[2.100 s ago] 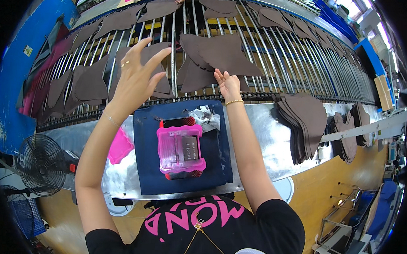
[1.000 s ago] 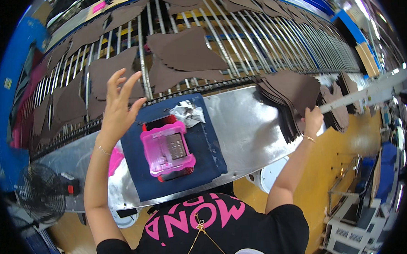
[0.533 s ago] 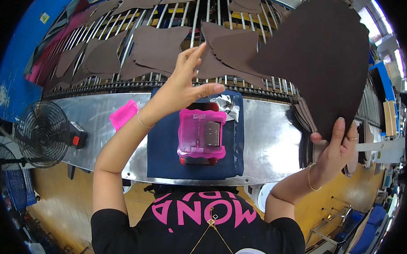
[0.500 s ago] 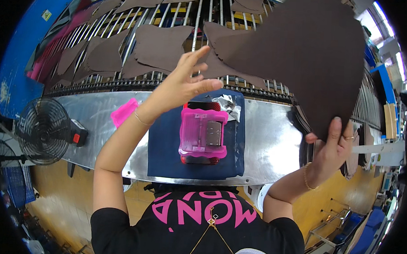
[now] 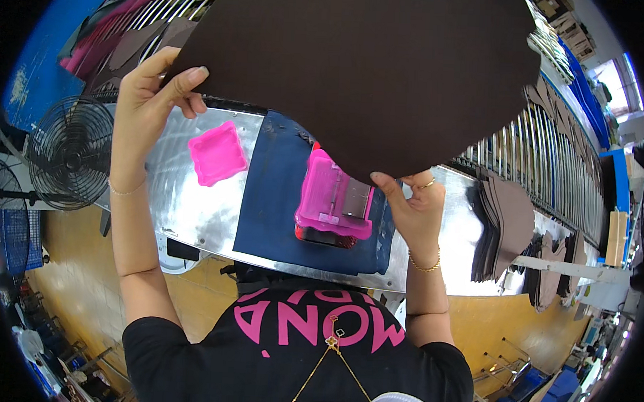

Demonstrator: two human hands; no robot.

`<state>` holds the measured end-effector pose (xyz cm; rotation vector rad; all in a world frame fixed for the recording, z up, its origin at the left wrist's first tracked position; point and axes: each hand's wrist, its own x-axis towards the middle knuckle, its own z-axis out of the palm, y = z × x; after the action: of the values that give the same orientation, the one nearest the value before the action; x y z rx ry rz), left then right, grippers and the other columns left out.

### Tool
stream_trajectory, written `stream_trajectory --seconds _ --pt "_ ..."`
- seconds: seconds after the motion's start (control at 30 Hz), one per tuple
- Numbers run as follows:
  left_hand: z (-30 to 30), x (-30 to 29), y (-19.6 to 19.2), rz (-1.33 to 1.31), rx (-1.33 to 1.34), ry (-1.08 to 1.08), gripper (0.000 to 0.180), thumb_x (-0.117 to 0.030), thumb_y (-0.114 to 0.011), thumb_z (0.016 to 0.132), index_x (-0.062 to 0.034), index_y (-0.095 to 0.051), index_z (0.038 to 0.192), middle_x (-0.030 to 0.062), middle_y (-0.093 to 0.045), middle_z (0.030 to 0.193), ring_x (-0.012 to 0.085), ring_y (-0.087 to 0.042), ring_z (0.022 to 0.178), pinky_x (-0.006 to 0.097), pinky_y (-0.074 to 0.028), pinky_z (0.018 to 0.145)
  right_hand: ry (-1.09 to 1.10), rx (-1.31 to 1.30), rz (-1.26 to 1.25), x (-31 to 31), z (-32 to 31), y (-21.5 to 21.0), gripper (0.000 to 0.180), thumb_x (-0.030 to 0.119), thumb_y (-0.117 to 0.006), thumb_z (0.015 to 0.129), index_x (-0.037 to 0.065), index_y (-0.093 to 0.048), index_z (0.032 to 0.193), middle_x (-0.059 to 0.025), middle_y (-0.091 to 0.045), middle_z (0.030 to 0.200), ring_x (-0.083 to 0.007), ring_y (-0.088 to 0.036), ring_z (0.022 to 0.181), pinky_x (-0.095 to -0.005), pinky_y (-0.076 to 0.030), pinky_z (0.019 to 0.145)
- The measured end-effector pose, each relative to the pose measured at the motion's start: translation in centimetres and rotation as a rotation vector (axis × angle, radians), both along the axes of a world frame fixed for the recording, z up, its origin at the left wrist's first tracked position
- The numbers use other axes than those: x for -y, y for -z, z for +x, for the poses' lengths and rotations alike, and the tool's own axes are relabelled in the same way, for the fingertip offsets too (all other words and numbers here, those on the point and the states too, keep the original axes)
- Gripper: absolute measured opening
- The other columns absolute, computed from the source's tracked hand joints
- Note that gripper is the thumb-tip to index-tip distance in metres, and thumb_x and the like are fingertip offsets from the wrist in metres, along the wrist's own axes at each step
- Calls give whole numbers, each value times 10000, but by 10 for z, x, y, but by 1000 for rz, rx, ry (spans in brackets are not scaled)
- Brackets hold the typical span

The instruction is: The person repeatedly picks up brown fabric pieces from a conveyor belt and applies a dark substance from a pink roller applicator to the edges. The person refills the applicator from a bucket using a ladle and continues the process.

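Note:
A large dark brown sheet (image 5: pixel 371 66), cut with curved edges, is held up above the metal table. My left hand (image 5: pixel 151 96) pinches its left edge between thumb and fingers. At the lower edge, my right hand (image 5: pixel 417 201) grips the sheet near a rounded corner. Below it stands a pink plastic tray (image 5: pixel 315 193) with a grey block (image 5: pixel 356 199) in it, partly covered by the sheet. This tray rests over a red and black object on a dark blue cloth (image 5: pixel 270 227). A smaller pink dish (image 5: pixel 218 153) lies to the left.
A stack of brown cut pieces (image 5: pixel 504 223) hangs at the table's right end. Behind the table runs a rack of metal bars (image 5: pixel 554 154) carrying more brown pieces. A black fan (image 5: pixel 72 153) stands at the left end of the metal table (image 5: pixel 185 216).
My left hand has moved left and closed on the sheet's edge. My right hand has come from the right toward the middle, bringing the sheet across in front of me.

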<state>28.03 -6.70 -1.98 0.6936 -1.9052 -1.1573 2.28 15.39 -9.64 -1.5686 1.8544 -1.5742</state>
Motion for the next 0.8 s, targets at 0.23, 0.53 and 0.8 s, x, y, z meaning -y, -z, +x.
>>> stream_trajectory --seconds 0.23,0.53,0.8 --pt "21 -16 6 22 140 -20 112 -52 -651 863 35 -630 932 27 -594 706 66 -595 582 186 -456 520 26 -295 39 -8 1 5 102 56 -762 715 45 -687 784 -94 -671 763 -282 -621 732 -394 -429 869" --pt "-36 -59 45 -21 405 296 69 54 -625 805 72 -618 871 61 -559 695 133 -632 576 234 -490 491 159 -326 265 -98 -45 48 130 1 -712 724 58 -710 840 -61 -672 731 -208 -596 676 -348 -405 788" --pt "-114 -91 45 -541 436 594 162 -108 -710 721 -114 -681 881 38 -529 759 244 -573 651 340 -472 567 431 51 324 -203 -84 45 53 -3 -673 817 16 -692 863 -1 -642 713 -76 -472 622 -237 -386 564"
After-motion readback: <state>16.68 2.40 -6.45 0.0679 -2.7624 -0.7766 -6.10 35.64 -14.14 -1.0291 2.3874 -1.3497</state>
